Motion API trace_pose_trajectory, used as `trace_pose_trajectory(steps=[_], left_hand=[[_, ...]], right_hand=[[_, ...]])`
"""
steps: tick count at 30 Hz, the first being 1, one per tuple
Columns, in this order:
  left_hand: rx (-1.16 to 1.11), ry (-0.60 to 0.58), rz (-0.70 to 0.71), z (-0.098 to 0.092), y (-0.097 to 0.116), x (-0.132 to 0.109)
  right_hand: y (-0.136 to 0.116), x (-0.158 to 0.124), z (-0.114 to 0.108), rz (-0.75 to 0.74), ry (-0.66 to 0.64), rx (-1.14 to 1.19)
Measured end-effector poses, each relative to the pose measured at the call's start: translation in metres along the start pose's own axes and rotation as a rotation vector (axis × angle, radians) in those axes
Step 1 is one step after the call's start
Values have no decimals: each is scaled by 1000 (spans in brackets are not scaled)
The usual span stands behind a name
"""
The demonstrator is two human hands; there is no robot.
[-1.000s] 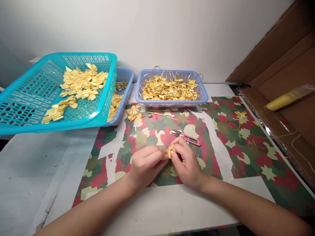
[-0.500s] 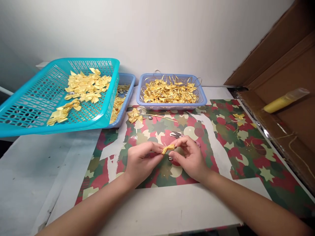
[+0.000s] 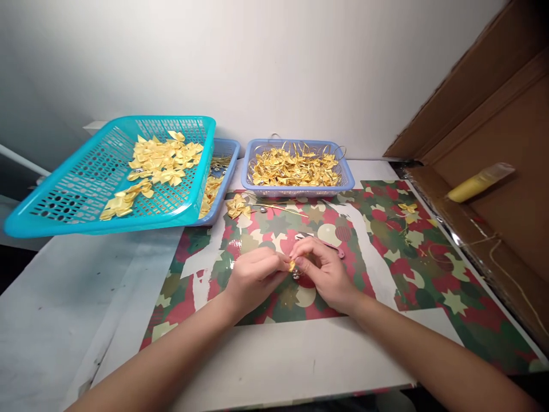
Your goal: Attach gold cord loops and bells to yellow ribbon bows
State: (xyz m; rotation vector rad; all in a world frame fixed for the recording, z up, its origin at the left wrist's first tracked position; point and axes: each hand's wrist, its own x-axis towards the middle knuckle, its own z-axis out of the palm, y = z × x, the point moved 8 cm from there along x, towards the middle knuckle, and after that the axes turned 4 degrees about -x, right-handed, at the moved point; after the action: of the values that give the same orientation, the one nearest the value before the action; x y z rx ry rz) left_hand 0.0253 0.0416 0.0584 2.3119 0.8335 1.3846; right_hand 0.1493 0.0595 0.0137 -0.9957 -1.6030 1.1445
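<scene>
My left hand (image 3: 254,276) and my right hand (image 3: 323,272) meet over the patterned sheet (image 3: 386,252), both pinching a small yellow ribbon bow (image 3: 292,265) between their fingertips. A tiny silver bell (image 3: 295,276) hangs just under the bow. Pink thread snips (image 3: 332,246) lie on the sheet just behind my right hand.
A tilted turquoise basket (image 3: 86,214) with yellow bows sits at the left, over a blue tray (image 3: 223,177). A second blue tray (image 3: 295,189) of gold-looped bows stands at the back. A loose bow (image 3: 238,206) and another (image 3: 407,207) lie on the sheet. Cardboard box (image 3: 493,171) at right.
The bow has been folded tighter between my fingertips and my hands have drawn closer together. The camera has tilted, so everything sits lower in view.
</scene>
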Motion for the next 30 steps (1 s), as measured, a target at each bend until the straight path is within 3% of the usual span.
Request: trace_pose_trajectory(steps=[6,11,15,18,21,27,30], left_hand=[[1,23,38,-7,9,10],[18,-62,61,1,5,6],[0,-62,-148,-3,-24,5],[-43,-72,-303,-3,-42,6],[-97,-68,-349,-4,-50,8],[-267,-93,-548,1,-66,3],[-492,-130,-730,11,-70,-6]], right_hand=[[2,2,-2,68,48,215],[-10,15,-18,35,132,275],[-39,31,-29,0,125,245],[-60,39,-24,37,-5,344],[-73,44,-18,68,-105,398],[-80,52,-20,87,-14,386],[-78,55,-24,116,48,395]])
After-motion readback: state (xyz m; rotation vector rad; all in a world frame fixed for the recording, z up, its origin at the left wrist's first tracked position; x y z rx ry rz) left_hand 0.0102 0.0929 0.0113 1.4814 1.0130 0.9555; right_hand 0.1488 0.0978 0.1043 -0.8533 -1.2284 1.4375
